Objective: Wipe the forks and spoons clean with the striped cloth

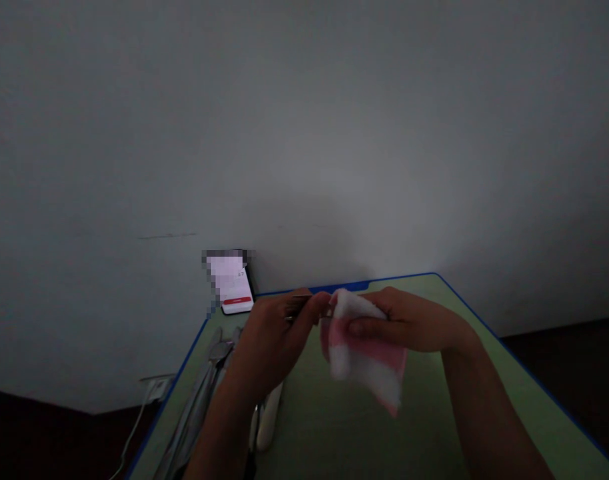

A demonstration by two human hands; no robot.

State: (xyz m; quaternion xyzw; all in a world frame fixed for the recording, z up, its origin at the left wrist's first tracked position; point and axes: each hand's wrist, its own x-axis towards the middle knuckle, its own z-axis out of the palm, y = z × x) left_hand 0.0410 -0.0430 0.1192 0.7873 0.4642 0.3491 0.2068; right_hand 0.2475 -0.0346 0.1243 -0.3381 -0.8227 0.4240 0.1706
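Dim room with a white wall [304, 133]. Green desk with blue edging [534, 377]. Lit smartphone [236, 295], propped on the desk's far edge against the wall, its screen partly blurred out. Wall socket [157, 388] with white cable [132, 433], low at left. Long grey implements [189, 413] lying along the desk's left side; white-handled item [267, 420] beside them, under the left forearm.

Pink-and-white cloth [364, 353]: held above the desk, between the hands. Right hand [404, 323]: fingers closed over the cloth's upper part. Left hand [269, 340]: fingertips pinched on a thin brown strip [302, 295], just beside the cloth, too blurred to identify.
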